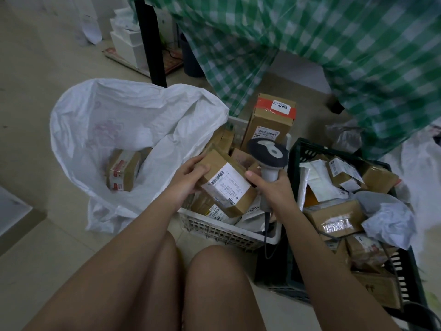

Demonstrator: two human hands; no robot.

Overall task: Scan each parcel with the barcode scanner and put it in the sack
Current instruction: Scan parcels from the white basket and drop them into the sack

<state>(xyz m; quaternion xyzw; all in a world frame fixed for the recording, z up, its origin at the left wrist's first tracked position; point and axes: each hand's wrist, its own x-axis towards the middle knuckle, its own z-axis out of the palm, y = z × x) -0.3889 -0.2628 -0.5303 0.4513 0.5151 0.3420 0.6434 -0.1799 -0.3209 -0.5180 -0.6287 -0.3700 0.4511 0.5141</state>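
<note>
Bare knees (181, 283) fill the foreground. Above them the left hand (188, 177) grips a labelled cardboard parcel (226, 185), fingers curled round its end, over the white basket (214, 229). Just beside it the right hand (274, 187) is wrapped round the barcode scanner (268, 155). The white sack (114, 120) gapes at left, one taped box (123, 173) inside; a dark crate (307, 149) of parcels sits right.

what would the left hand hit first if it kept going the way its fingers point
Probably the small cardboard parcel that the left hand already holds; beyond it stands the barcode scanner, though depth is unclear.
</note>
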